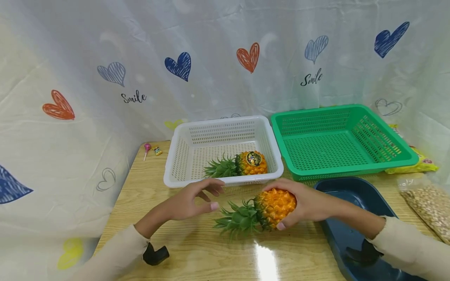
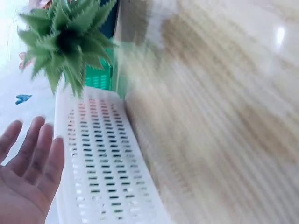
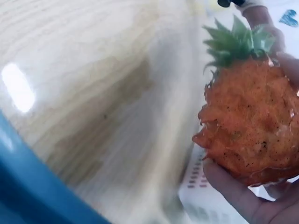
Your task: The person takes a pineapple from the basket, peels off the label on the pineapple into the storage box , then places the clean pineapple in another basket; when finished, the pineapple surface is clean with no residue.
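My right hand (image 1: 307,201) grips an orange pineapple (image 1: 277,207) by its fruit end, thumb on the near side and fingers over the far side. Its green crown points left, toward my left hand (image 1: 193,199), which is held with fingers spread and nothing in them. In the right wrist view the pineapple (image 3: 254,121) fills the grasp, its crown beyond. The left wrist view shows the crown (image 2: 67,42) ahead of the left hand's fingers (image 2: 37,149). Behind, a second pineapple (image 1: 251,163) with a dark round label lies in the white basket (image 1: 225,181).
A green basket (image 1: 351,169) stands at the back right. Below it, a dark blue tray (image 1: 337,242) lies under my right forearm. At the far right are a bag of pale pieces (image 1: 427,199) and a yellow packet (image 1: 416,167). A lollipop (image 1: 147,147) and a small wrapped candy (image 1: 157,150) lie back left.
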`<state>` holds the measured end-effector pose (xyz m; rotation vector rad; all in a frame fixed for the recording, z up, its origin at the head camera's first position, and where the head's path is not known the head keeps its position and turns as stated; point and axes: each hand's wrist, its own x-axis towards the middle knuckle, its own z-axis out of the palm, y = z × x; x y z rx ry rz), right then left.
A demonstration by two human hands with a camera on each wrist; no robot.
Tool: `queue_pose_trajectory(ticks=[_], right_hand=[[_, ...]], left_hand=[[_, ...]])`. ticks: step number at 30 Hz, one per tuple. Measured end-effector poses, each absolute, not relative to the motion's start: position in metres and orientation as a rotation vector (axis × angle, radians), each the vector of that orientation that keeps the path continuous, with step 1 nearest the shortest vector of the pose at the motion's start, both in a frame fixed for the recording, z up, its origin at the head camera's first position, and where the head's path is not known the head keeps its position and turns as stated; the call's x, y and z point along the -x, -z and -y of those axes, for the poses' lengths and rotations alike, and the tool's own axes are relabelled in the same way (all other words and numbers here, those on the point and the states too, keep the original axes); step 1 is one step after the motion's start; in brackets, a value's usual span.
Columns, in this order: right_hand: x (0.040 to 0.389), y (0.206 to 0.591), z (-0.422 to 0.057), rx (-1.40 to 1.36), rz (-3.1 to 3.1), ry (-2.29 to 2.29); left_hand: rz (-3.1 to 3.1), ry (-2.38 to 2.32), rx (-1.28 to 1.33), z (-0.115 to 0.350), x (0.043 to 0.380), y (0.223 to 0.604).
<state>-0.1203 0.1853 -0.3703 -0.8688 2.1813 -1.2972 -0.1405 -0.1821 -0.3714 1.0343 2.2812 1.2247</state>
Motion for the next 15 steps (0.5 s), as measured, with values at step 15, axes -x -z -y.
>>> queue_pose_trajectory(ticks=[15], right_hand=[[0.131, 0.33, -0.226, 0.871, -2.126, 1.367]], left_hand=[[-2.606, -1.164, -0.925, 0.197, 0.169, 0.363]])
